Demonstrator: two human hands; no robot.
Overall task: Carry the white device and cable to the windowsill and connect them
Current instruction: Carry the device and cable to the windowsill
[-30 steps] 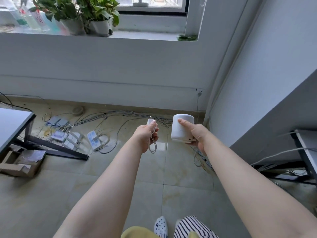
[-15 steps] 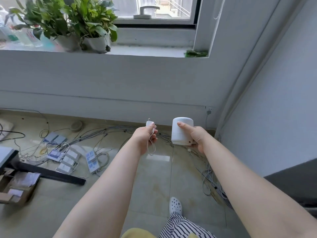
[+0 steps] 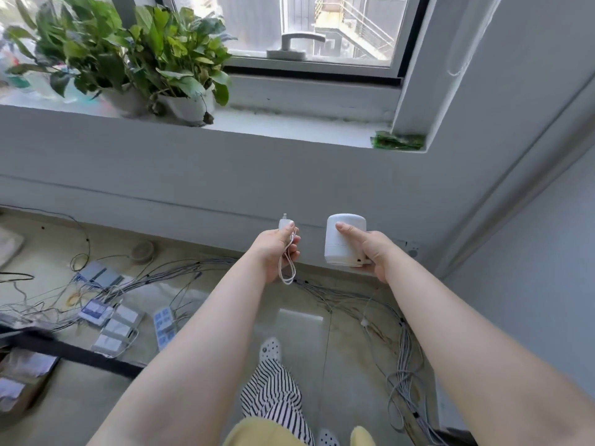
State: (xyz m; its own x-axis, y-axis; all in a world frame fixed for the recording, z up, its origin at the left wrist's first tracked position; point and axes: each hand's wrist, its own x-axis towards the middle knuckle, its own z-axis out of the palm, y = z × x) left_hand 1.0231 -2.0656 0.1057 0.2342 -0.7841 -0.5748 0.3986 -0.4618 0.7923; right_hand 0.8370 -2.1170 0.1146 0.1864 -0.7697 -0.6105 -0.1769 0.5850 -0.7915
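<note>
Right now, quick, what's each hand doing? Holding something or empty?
Left hand: closed around the white cable, plug end up, loops hanging below.
Right hand: gripping the white device upright.
The two are not yet connected.

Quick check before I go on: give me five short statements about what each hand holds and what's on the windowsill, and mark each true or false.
1. The right hand holds the white device. True.
2. The cable is already plugged into the device. False: it is bunched in the left hand, apart from the device, its plug end pointing up.
3. The device rests on the windowsill. False: it is held in the air below the sill.
4. Potted plants stand on the left part of the sill. True.
5. The sill's right corner holds a second pot. False: only a small green patch lies there.
</note>
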